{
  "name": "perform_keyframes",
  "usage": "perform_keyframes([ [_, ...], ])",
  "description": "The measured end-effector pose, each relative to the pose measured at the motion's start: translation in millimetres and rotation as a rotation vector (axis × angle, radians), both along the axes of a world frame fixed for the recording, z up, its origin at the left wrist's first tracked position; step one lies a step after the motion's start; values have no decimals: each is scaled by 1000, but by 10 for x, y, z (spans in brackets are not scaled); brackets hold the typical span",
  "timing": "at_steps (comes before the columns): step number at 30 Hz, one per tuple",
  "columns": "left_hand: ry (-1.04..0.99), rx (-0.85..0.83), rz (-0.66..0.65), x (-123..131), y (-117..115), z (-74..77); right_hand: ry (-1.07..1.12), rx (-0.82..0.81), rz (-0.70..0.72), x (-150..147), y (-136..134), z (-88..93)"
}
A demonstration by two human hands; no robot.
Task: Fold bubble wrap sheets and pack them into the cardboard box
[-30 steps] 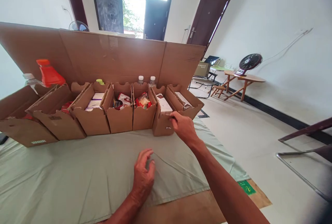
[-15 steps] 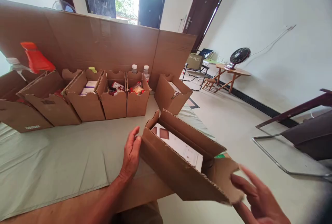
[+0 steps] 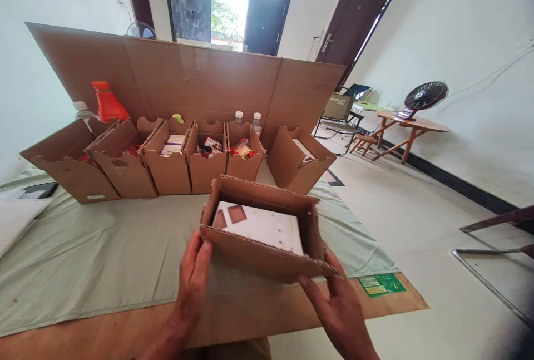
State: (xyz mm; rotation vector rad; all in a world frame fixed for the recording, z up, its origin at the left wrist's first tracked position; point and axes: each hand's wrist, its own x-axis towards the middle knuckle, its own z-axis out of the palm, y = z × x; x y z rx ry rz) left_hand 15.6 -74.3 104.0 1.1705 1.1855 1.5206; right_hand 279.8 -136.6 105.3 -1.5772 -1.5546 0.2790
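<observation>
Between my two hands is an open-topped cardboard box (image 3: 258, 257), held sideways over the near part of the table. A white carton (image 3: 261, 226) with brown squares printed on it lies inside. My left hand (image 3: 195, 271) grips the box's left end, thumb near the rim and part of the fingers hidden behind the end. At the right end, my right hand (image 3: 334, 299) holds the lower corner, with its thumb on the near side and its fingers round the end panel.
Several similar cardboard boxes (image 3: 171, 173) stand in a row with packets and cartons inside. Another box (image 3: 298, 165) stands apart on the right. Behind them rise a cardboard panel (image 3: 233, 82), an orange-red bottle (image 3: 109, 105) and clear bottles (image 3: 256, 123). A green cloth (image 3: 125, 248) covers the table.
The box in my hands has swung from a slant to nearly crosswise, its right end moving left and in over the table. My right hand moved with it. The view has turned left.
</observation>
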Motion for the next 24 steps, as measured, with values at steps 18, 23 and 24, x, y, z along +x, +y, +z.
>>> perform_keyframes([
  [18,549,9,151,-1100,337,-557,127,-212,98,-464,1368,-833],
  [23,944,-34,499,-2232,-64,-506,103,-255,59,-467,1393,-811],
  [24,978,-56,560,-2498,-133,-468,91,-259,58,-462,1402,-810],
])
